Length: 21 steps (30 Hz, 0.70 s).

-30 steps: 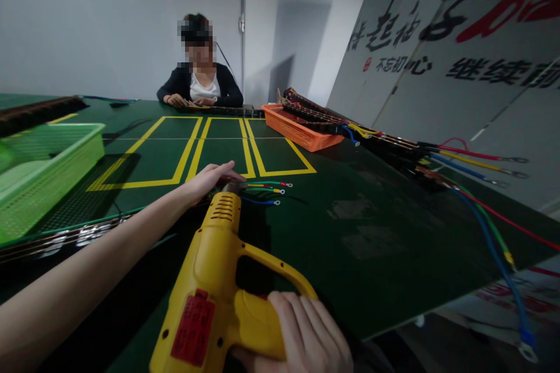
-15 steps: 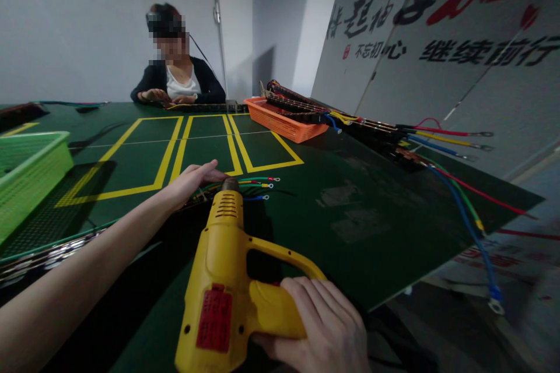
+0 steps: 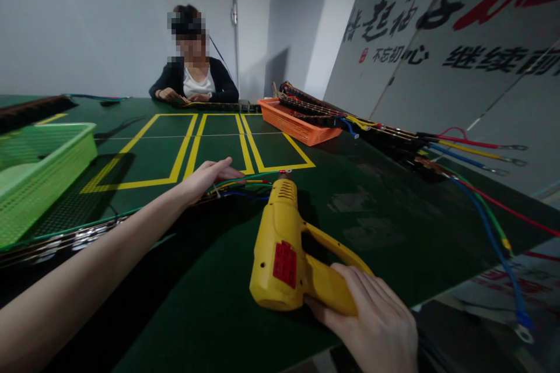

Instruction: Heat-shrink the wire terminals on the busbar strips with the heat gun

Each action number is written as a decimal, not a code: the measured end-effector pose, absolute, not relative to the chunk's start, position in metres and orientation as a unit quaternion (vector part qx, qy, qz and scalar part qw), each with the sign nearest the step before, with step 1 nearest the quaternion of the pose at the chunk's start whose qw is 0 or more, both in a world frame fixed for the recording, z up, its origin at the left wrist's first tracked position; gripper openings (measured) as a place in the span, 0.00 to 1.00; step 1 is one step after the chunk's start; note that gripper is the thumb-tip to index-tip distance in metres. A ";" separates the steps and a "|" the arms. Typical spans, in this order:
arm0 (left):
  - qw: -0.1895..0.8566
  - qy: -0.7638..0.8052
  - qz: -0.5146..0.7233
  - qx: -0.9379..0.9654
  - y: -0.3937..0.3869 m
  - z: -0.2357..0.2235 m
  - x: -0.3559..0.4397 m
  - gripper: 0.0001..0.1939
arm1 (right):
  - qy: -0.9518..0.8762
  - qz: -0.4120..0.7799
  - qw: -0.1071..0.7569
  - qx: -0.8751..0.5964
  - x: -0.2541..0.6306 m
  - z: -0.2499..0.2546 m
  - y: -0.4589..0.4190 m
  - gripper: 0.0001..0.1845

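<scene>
My right hand is wrapped around the handle of a yellow heat gun. The gun's nozzle points away from me, and its tip is at the ends of several green, yellow and blue wires. Ring terminals are on these ends; the gun partly hides some of them. My left hand rests at the base of the wires, fingers stretched to the right and thumb raised. From under my left forearm a long wiring harness with shiny metal parts runs to the left.
A green basket stands at the left. At the back, an orange basket carries more harnesses, whose lugged cables reach over the right side. Across the green table sits a co-worker, hands on a dark strip. Yellow tape outlines mark the tabletop.
The heat gun has moved right and away from me along the wires, its nozzle now at the terminal ends. My left hand stays by the wires. The whole view has shifted slightly.
</scene>
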<state>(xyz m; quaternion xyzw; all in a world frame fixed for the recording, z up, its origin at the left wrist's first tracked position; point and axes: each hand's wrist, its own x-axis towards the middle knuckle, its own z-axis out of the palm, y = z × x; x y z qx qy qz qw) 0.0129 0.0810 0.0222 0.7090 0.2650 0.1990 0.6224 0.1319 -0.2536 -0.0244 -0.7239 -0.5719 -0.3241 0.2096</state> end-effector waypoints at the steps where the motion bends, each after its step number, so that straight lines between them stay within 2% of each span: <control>1: 0.622 0.266 0.199 0.709 0.081 0.022 0.013 0.26 | -0.569 -0.325 0.208 -0.726 0.132 -0.024 -0.254 0.22; 6: 0.624 0.275 0.201 0.703 0.079 0.023 0.014 0.25 | -0.578 -0.321 0.210 -0.720 0.124 -0.026 -0.253 0.24; 11: 0.611 0.279 0.204 0.712 0.077 0.025 0.014 0.25 | -0.586 -0.310 0.268 -0.699 0.103 -0.024 -0.244 0.25; 21: 0.599 0.279 0.212 0.720 0.079 0.022 0.014 0.28 | -0.614 -0.333 0.302 -0.648 0.076 -0.032 -0.226 0.31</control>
